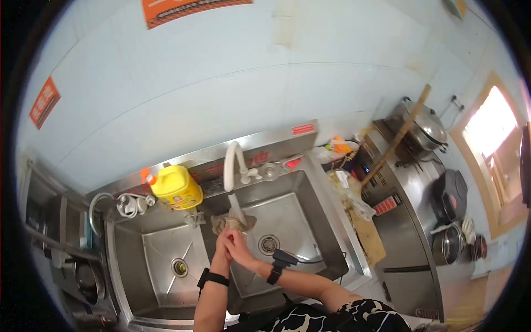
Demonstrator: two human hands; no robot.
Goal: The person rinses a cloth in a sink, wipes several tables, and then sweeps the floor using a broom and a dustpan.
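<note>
Over the right basin of a double steel sink (pixel 298 207), a greyish-brown cloth (pixel 246 222) is bunched up under the tap. Water runs from the white curved faucet (pixel 229 166) onto it. My left hand (pixel 222 243) is closed at the near edge of the cloth, gripping it. Pressed against it from the right, my right hand (pixel 239 249) also has its fingers closed on the cloth. The fingertips are partly hidden by the hands and the fabric. Both wrists wear black straps, and a cable runs from the right one.
A yellow jug (pixel 178 187) with an orange cap stands behind the left basin (pixel 171 249). Another cloth (pixel 194 218) hangs on the divider. To the right are a wooden board (pixel 366 238), a long wooden stick (pixel 398 138) and a lidded pot (pixel 428 124).
</note>
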